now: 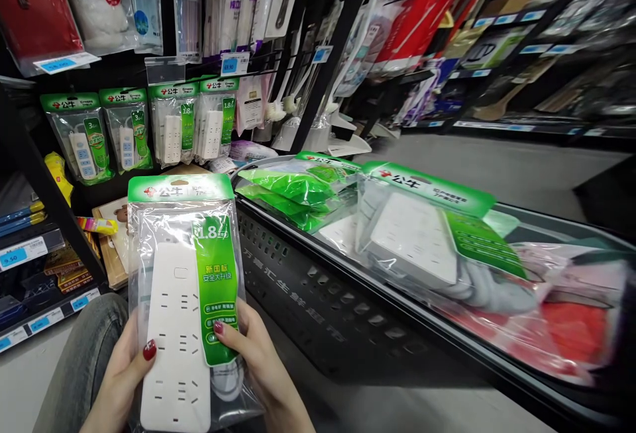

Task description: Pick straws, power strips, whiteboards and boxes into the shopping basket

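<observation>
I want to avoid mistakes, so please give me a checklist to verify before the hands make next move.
1. Left hand supports the bagged power strip: ok, at its left side.
2. Right hand holds it: ok, partly over the green label.
3. Label readable: ok, shows 1.8.
4. Hanging power strips marked alike: not ok, 3 and 1.8 appear.
5. Room in black shopping basket: cannot tell, packages cover its inside.

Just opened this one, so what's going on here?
A person's left hand and right hand hold a packaged power strip by its sides, front facing the camera. Beside it, a dark basket holds similar packs and a red-and-pink bag. Four hanging packs are in a row beyond.
</observation>
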Demonstrator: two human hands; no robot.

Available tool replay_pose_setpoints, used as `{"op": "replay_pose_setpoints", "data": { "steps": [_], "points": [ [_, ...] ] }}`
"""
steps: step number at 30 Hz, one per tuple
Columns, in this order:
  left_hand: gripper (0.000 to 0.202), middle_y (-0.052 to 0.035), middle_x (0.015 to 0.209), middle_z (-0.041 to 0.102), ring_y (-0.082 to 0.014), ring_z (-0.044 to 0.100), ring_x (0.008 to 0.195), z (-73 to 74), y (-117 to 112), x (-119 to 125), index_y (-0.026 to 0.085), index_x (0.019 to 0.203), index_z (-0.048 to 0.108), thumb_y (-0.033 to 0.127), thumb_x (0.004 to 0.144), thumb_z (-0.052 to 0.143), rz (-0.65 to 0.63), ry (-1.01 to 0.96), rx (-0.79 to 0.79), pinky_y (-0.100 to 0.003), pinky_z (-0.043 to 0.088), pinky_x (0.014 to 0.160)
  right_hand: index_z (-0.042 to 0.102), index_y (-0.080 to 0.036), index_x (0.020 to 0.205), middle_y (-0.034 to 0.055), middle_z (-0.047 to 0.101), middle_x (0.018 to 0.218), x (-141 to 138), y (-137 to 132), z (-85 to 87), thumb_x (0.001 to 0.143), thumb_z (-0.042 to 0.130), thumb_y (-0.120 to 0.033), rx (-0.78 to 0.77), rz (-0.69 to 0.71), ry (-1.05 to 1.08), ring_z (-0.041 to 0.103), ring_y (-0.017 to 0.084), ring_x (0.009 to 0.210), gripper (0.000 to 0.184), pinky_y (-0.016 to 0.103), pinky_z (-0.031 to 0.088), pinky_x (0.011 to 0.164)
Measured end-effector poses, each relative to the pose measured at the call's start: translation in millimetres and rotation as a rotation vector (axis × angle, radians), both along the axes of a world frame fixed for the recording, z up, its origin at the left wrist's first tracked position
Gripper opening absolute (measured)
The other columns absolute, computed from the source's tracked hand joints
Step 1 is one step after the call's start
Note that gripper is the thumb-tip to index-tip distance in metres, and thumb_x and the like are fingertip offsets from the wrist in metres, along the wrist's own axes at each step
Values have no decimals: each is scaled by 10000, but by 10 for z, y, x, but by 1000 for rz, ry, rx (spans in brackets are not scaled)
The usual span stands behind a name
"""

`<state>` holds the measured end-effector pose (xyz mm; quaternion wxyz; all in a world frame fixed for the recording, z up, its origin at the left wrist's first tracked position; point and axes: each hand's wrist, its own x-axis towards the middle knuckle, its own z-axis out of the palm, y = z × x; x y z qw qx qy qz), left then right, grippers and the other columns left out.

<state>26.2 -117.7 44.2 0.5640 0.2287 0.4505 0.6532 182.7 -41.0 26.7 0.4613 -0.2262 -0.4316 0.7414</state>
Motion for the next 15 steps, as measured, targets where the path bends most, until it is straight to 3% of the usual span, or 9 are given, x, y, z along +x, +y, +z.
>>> {"op": "replay_pose_setpoints", "data": {
  "steps": [3,5,7,9,10,12,15],
  "points": [
    [761,-113,1281,552,-327,435,1232,-33,15,-20,183,1324,454,437,656,718,-6,104,34,-376,370,1018,568,-161,1049,90,663,1048,11,-12,31,702,703,-303,46,-21,-29,637,218,892,398,343,519,786],
    [717,-93,1370,464,-289,385,1277,-55,54,-51,221,1371,380,435,739,643,68,325,96,-359,331,1048,565,-157,1043,91,672,1014,1,-44,91,723,677,-345,120,-113,-152,643,220,872,388,328,533,748],
    [620,-51,1437,376,-256,305,1327,-90,97,-82,279,1368,387,401,795,591,141,670,150,-362,236,1097,573,-151,995,86,687,911,-47,-109,156,764,628,-376,255,-326,-413,655,215,808,327,305,542,684],
    [526,-28,1439,373,-259,266,1344,-166,111,-95,311,1310,478,411,804,578,73,907,196,-396,149,1120,573,-148,953,73,682,768,-153,-215,186,802,582,-356,474,-646,-733,658,207,680,257,283,532,580],
    [511,-29,1424,398,-271,274,1340,-228,99,-95,314,1279,518,455,791,579,-2,900,219,-411,140,1121,569,-139,964,77,675,731,-230,-283,182,818,560,-332,615,-808,-871,652,208,630,243,281,523,537],
    [604,-53,1372,468,-306,325,1312,-395,38,-103,290,1243,564,583,717,596,-135,644,239,-429,198,1106,560,-95,1028,129,682,770,-424,-445,142,841,502,-270,899,-1026,-1088,661,241,640,262,308,532,529],
    [692,-98,1173,630,-347,441,1224,-652,-73,-206,226,1115,665,631,554,699,-120,197,105,-426,331,1050,580,-54,1072,212,672,972,-730,-704,78,796,444,-129,1105,-1035,-1358,664,334,840,318,389,565,637]
  ]
}}
